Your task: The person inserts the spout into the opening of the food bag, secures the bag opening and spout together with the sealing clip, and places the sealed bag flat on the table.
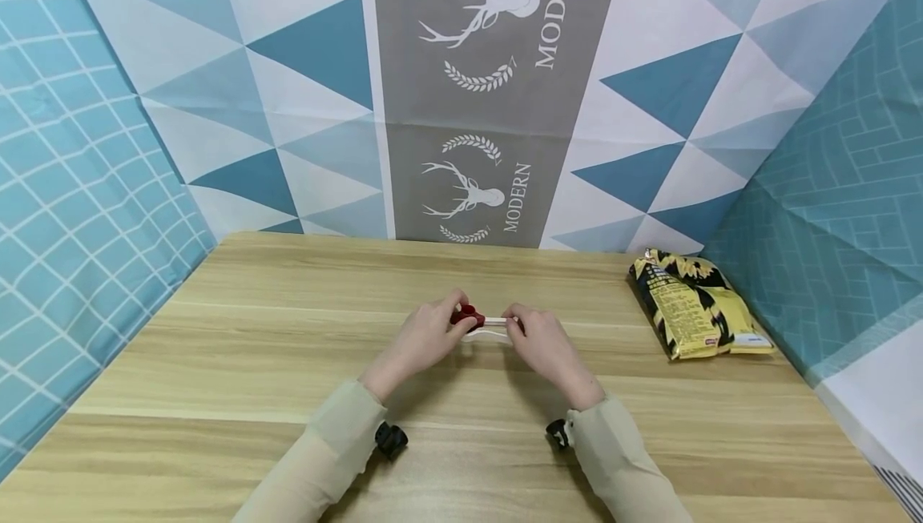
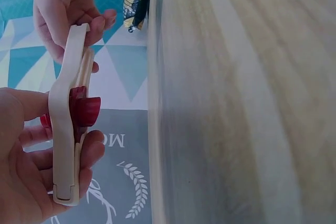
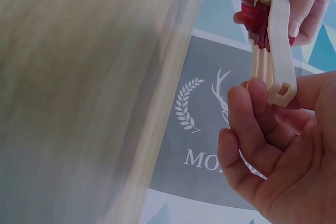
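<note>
A white clip (image 1: 486, 335) with a red spout-like part (image 2: 86, 111) in its middle is held above the table. In the head view its two long bars lie side by side with a narrow gap. My left hand (image 1: 421, 339) grips the clip around the red part and one end, thumb on the near side, fingers behind. At the opposite end, my right hand (image 1: 542, 340) pinches the clip between thumb and fingers. The right wrist view shows a small square hole in this end of the white bar (image 3: 282, 40).
A yellow and black snack bag (image 1: 695, 311) with a sunflower picture lies at the table's back right. The wooden table (image 1: 216, 347) meets a patterned cloth backdrop (image 1: 310, 106) behind and at both sides. Small black devices (image 1: 391, 440) sit at the wrists.
</note>
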`<state>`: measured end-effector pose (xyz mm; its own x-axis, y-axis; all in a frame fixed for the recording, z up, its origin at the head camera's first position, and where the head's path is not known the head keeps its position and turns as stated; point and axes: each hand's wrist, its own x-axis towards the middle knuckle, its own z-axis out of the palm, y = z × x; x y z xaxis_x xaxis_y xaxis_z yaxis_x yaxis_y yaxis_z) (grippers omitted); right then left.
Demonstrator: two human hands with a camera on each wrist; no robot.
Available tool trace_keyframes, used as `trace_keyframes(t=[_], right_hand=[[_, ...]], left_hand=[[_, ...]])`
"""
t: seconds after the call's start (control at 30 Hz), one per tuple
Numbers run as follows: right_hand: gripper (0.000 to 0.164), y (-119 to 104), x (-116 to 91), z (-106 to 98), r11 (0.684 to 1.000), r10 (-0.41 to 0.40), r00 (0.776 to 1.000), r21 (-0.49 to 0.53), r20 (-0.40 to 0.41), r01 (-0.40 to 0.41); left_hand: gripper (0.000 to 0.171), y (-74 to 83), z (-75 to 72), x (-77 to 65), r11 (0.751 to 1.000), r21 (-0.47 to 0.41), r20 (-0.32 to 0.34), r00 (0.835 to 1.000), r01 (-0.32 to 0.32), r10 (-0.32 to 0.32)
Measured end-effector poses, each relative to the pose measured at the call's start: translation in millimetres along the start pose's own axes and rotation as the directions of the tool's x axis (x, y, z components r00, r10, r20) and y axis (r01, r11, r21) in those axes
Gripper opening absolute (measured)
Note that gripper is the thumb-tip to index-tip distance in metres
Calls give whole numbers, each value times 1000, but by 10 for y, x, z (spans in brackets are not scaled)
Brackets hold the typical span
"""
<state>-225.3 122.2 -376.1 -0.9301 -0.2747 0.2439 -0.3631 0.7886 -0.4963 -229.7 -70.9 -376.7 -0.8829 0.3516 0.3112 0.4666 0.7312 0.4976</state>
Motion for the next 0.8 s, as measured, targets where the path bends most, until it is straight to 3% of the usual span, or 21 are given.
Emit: trace_keyframes(t=[0.43, 0.8], right_hand=[[16, 11, 1, 5, 1000, -20, 999, 10, -26, 21], [15, 21, -10, 19, 999, 15, 1000, 36, -2, -15]], left_hand=[[17, -6, 12, 4, 999, -36, 8, 1000, -5, 5], [17, -3, 24, -8, 997, -83, 29, 1000, -7, 10]])
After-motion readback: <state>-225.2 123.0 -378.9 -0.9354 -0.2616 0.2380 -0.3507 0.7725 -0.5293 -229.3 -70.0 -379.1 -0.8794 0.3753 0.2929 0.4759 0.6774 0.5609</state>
